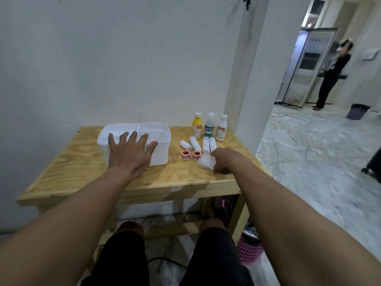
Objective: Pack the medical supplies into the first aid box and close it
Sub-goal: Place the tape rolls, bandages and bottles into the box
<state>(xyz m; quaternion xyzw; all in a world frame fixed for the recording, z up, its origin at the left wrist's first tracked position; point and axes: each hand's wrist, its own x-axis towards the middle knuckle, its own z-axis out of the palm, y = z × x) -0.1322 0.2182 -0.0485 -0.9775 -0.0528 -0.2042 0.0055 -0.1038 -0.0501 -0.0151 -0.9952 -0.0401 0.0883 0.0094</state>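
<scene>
Left hand (132, 151) spread wide, palm down, resting against the near wall of the white box (158, 139), likely to steady it for loading. Right hand (223, 162) curled over a small clear packet (205, 161) at the worktop (82, 162) edge; fingers hidden underneath, so cannot tell whether gripped or merely touched. Box open, apparently empty, divider visible inside; no lid to be seen. Just beyond the right hand: four white bandage rolls (206, 144) lying side by side, two red tape rolls (191, 155) between both hands. Further back, three bottles upright in a row: yellow (196, 125), clear with green label (209, 125), white (221, 127). Everything grouped to the right, within easy reach. Packing barely begun; packet looks first in line.
</scene>
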